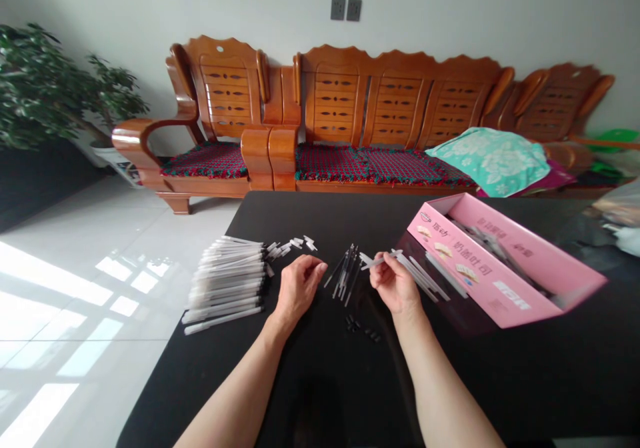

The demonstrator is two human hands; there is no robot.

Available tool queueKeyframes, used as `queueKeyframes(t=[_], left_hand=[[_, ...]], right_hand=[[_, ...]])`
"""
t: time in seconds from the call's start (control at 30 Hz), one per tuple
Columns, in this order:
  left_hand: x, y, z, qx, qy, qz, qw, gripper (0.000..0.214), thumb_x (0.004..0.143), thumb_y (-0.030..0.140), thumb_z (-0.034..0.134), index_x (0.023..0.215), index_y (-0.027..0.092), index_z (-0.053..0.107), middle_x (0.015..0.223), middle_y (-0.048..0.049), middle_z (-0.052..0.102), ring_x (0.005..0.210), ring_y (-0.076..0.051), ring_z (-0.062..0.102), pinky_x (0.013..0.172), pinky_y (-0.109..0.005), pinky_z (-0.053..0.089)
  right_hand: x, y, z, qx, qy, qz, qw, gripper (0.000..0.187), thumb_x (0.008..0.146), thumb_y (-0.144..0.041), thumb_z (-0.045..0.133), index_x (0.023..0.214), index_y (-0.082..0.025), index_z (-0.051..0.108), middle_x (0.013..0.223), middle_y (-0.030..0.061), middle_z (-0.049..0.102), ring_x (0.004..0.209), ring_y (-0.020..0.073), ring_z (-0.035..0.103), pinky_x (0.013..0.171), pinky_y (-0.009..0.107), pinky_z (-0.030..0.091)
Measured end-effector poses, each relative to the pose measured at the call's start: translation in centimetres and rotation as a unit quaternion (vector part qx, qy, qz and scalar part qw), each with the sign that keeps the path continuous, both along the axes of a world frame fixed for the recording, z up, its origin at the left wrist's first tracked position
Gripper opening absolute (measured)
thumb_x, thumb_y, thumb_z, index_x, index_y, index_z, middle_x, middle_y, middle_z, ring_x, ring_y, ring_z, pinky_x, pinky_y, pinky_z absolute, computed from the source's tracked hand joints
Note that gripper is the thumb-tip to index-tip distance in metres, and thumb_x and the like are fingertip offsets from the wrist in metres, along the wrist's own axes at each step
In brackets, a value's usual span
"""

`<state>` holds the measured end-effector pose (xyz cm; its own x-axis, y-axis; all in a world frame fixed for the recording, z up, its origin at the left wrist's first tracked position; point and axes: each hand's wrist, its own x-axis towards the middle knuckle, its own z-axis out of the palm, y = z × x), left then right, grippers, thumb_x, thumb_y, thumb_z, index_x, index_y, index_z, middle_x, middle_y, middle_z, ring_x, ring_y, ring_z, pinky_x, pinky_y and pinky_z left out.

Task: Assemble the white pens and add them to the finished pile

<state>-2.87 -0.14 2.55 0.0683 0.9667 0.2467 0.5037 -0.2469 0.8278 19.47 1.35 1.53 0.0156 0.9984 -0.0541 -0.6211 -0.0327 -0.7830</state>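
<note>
My right hand (395,285) grips a translucent white pen barrel (374,263) between thumb and fingers. My left hand (299,288) is closed in a pinch; whatever it may hold is hidden. Between the hands lie several dark pen refills (344,276). Nearer to me is a small cluster of black pen parts (361,328). Beyond my left hand are loose white pen caps (295,244). A large stack of white pens (227,281) rests at the left. More white barrels (425,280) lie just right of my right hand.
A pink open box (493,271) with contents partly hidden stands at the right of the black table (320,388). A plastic bag (623,218) sits at the far right edge. Behind are a wooden sofa (395,101), a turquoise pillow (493,161) and a plant (55,95).
</note>
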Motion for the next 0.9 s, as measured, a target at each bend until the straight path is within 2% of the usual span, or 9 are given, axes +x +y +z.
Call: queueKeyframes(t=[0.1,0.2,0.33,0.47,0.53,0.6,0.77,0.9], left_hand=[[-1.4,0.7,0.1,-0.018,0.018,0.019,0.999,0.022,0.089,0.034,0.055,0.088,0.018,0.070,0.069,-0.0005,0.066,0.061,-0.012,0.058,0.058,-0.021,0.042],[-2.6,1.1,0.6,-0.045,0.074,-0.033,0.996,0.016,0.084,0.028,0.059,0.083,0.019,0.072,0.066,0.0013,0.066,0.060,-0.012,0.058,0.058,-0.022,0.040],[-3.9,0.7,1.9,-0.061,0.170,-0.079,0.980,0.013,0.079,0.026,0.064,0.071,0.019,0.071,0.060,0.0016,0.064,0.058,-0.013,0.057,0.056,-0.023,0.036],[-4.8,-0.3,2.8,-0.153,0.229,-0.135,0.952,0.010,0.070,0.027,0.072,0.065,0.020,0.068,0.054,0.0030,0.062,0.051,-0.013,0.057,0.051,-0.023,0.033],[-5.0,-0.6,2.8,-0.208,0.234,-0.166,0.935,0.009,0.066,0.025,0.075,0.069,0.021,0.067,0.051,0.0048,0.060,0.047,-0.013,0.056,0.048,-0.022,0.033],[-5.0,-0.7,2.6,-0.227,0.247,-0.179,0.925,0.012,0.063,0.021,0.076,0.071,0.021,0.067,0.051,0.0055,0.061,0.046,-0.013,0.056,0.048,-0.022,0.033],[-3.9,-0.7,2.0,-0.130,0.298,-0.161,0.932,0.012,0.064,0.017,0.075,0.069,0.021,0.066,0.065,0.0012,0.066,0.061,-0.015,0.061,0.055,-0.023,0.036],[-2.4,-0.7,1.5,-0.057,0.341,-0.112,0.932,0.010,0.070,0.016,0.066,0.078,0.022,0.066,0.072,-0.0023,0.067,0.069,-0.020,0.063,0.064,-0.026,0.040]], right_hand=[[0.4,0.2,0.0,-0.001,0.019,-0.022,1.000,0.011,0.077,-0.029,0.069,0.074,-0.018,0.069,0.052,-0.0029,0.062,0.041,0.0099,0.053,0.035,0.020,0.044],[0.2,0.1,-0.3,0.012,-0.002,0.014,1.000,0.013,0.078,-0.030,0.068,0.079,-0.017,0.070,0.053,-0.0018,0.064,0.041,0.0112,0.055,0.036,0.021,0.044],[-0.1,0.0,-0.4,0.021,-0.009,0.011,1.000,0.014,0.079,-0.030,0.068,0.079,-0.016,0.070,0.054,-0.0012,0.065,0.041,0.0120,0.057,0.036,0.022,0.045],[-0.2,0.0,-0.3,0.018,-0.018,0.004,1.000,0.014,0.077,-0.030,0.069,0.079,-0.016,0.070,0.053,-0.0007,0.066,0.041,0.0126,0.057,0.036,0.022,0.045],[-0.2,0.1,-0.2,0.017,-0.020,0.002,1.000,0.014,0.077,-0.029,0.069,0.079,-0.016,0.070,0.054,-0.0007,0.066,0.041,0.0128,0.057,0.036,0.022,0.045],[-0.3,0.1,-0.2,0.018,-0.021,0.001,1.000,0.013,0.077,-0.029,0.069,0.079,-0.016,0.070,0.054,-0.0006,0.066,0.041,0.0130,0.057,0.036,0.022,0.045],[-0.4,0.0,-0.2,0.018,-0.032,-0.004,0.999,0.013,0.076,-0.030,0.069,0.078,-0.017,0.070,0.053,-0.0010,0.065,0.041,0.0128,0.057,0.036,0.023,0.046],[-0.5,0.1,-0.2,0.016,-0.036,-0.003,0.999,0.014,0.075,-0.030,0.070,0.077,-0.016,0.070,0.052,-0.0004,0.065,0.041,0.0134,0.057,0.036,0.023,0.046]])
